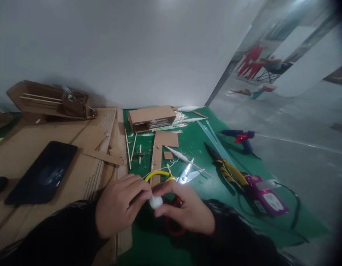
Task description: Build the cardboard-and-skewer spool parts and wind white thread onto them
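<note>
A small white ball of thread (155, 202) is between my two hands, over the green table's front part. My right hand (187, 208) pinches the ball between thumb and index finger. At the ball's upper left, the closed fingertips of my left hand (123, 203) pinch what looks like a strand of the thread. Just beyond the hands lie scissors (184, 178) with blades spread; yellow and red handle parts show near and under my right hand. Past them rests a stick wound with white thread (178, 153), beside a small cardboard square (168, 155).
Pliers with yellow-black handles (229, 171), a purple box (266, 195) and a blue glue gun (243, 138) lie right. A cardboard box (152, 117) stands at the back, near thin sticks (134, 146). Left, a dark phone or tablet (44, 171) and a cardboard model (51, 101) rest on cardboard.
</note>
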A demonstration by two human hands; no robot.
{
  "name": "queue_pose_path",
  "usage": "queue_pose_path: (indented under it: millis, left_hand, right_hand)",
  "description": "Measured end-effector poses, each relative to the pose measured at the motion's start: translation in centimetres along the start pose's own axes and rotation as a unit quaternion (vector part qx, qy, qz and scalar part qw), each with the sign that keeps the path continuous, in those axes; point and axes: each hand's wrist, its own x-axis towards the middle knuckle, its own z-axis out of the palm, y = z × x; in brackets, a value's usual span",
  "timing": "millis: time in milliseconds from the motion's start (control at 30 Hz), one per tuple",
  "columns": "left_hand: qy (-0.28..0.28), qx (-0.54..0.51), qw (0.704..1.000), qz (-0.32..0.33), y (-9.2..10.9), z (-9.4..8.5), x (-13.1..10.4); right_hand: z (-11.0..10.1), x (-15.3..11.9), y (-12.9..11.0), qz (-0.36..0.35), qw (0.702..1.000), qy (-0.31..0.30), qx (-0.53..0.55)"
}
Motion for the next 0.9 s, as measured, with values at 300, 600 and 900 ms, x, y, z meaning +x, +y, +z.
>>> queue_pose_path:
  millis: [300, 600, 900]
  left_hand:
    - [-0.030, -0.085, 0.986, -0.140, -0.2, 0.0, 0.7]
    - [-0.082, -0.247, 0.951, -0.168, -1.1, 1.7, 0.7]
    - [-0.078, -0.178, 0.974, -0.113, 0.3, 2.8, 0.0]
  right_hand:
    - [-0.1, 0.6, -0.3, -0.130, 0.990, -0.052, -0.006]
    - [0.0, 0.3, -0.3, -0.073, 0.993, 0.024, -0.085]
    - [0.7, 0.3, 0.2, -0.041, 0.995, 0.067, -0.062]
